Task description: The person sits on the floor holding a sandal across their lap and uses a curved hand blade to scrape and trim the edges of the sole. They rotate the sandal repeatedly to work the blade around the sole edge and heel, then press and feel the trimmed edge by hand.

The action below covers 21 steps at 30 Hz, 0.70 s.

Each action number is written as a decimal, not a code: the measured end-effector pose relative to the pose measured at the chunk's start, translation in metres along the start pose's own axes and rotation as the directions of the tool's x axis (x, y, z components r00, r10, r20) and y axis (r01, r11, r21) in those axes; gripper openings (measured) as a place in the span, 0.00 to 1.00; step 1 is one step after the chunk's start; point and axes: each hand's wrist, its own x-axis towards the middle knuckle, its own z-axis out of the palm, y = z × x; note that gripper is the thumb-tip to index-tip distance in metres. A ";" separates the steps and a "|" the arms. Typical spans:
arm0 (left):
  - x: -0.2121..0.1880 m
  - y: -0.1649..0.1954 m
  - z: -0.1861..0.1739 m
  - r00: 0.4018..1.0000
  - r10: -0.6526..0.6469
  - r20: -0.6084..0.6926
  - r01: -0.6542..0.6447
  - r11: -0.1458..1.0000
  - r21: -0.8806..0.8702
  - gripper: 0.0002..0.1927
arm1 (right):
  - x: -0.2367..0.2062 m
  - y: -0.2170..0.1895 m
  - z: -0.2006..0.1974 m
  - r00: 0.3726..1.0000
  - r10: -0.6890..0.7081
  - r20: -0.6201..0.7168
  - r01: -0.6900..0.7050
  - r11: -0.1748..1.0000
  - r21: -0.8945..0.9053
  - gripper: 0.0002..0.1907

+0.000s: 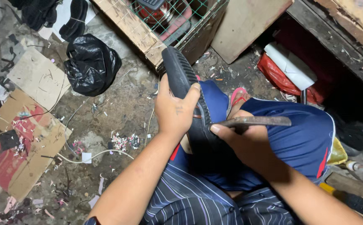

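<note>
My left hand point(174, 110) grips a black shoe point(180, 77) by its ribbed sole, holding it on edge above my lap, toe pointing away. My right hand point(243, 139) is closed around a flat, rusty metal tool point(258, 121). The tool's near end meets the shoe's edge by my thumb; its far end sticks out to the right. My knees in blue shorts point(298, 139) lie underneath, and a red sandal point(239, 96) shows past the shoe.
A wooden crate with green wire mesh point(165, 25) stands just ahead. A black plastic bag point(92, 62) and flattened cardboard point(23, 141) lie on the littered concrete floor at left. Red and white bags point(286, 73) sit under a dark shelf at right.
</note>
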 end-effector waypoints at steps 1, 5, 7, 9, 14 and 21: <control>0.000 0.004 -0.001 1.000 -0.012 -0.001 0.012 0.998 0.064 0.21 | 0.005 -0.006 -0.004 0.997 0.055 0.048 -0.054 0.998 -0.020 0.12; -0.002 0.010 -0.001 0.999 -0.044 -0.009 0.045 0.970 0.240 0.26 | 0.018 -0.019 -0.008 0.984 0.134 0.121 -0.111 0.978 -0.176 0.12; -0.001 0.007 0.000 0.998 -0.060 -0.023 0.064 0.957 0.282 0.27 | 0.020 -0.020 -0.001 0.984 0.127 0.124 -0.125 0.992 -0.027 0.13; 0.002 0.000 0.001 0.995 -0.095 -0.044 0.104 0.942 0.318 0.27 | 0.022 -0.020 0.009 0.997 -0.076 -0.001 0.075 0.983 -0.165 0.16; -0.005 -0.012 -0.006 0.995 -0.101 0.002 0.099 0.980 0.175 0.30 | 0.034 -0.031 0.002 0.992 0.026 0.125 0.009 0.961 -0.277 0.16; -0.038 -0.023 -0.044 0.876 -0.228 0.426 0.329 0.927 -0.181 0.31 | -0.022 -0.011 -0.033 0.905 0.184 0.383 -0.173 0.983 -0.062 0.16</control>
